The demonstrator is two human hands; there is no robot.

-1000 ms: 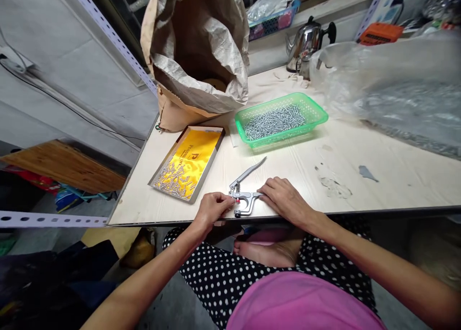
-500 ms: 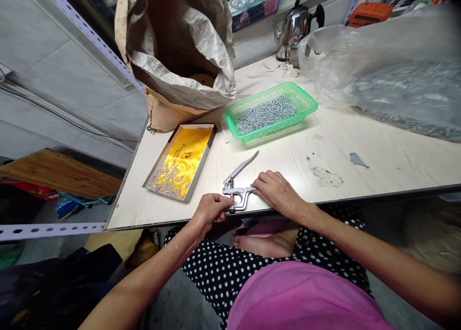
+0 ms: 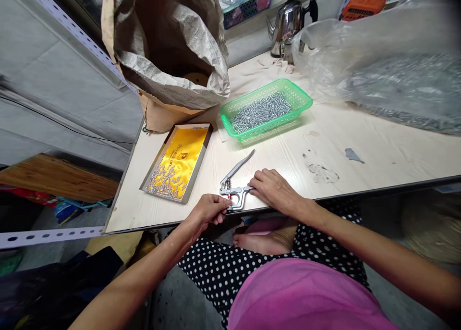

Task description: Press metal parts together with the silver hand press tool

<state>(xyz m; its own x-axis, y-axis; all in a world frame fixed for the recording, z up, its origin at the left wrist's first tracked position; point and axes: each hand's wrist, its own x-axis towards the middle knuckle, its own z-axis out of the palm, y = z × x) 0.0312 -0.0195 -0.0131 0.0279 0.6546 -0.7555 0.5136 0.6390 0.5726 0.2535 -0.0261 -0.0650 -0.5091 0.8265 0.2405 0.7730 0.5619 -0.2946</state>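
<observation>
Grey metal snap-fastener pliers lie at the table's front edge, their upper handle raised and a spring beside the pivot. Over the end of the lower handle, my right hand is closed, palm down on the table. My left hand pinches thumb and finger together at the jaw, by a small red part; what sits between the fingertips is too small to tell. To the left lies a shallow box with a yellow lining and many small metal pieces at its near end. A green basket of similar pieces stands farther back.
A large open paper-lined sack stands at the back left. Behind the basket is a steel kettle. A clear plastic bag full of metal pieces covers the back right. The table has worn patches; its edge runs before my lap.
The whole view has shifted slightly, with things appearing a little farther left. Both hands keep the same hold at the pliers, and the upper handle is still raised.
</observation>
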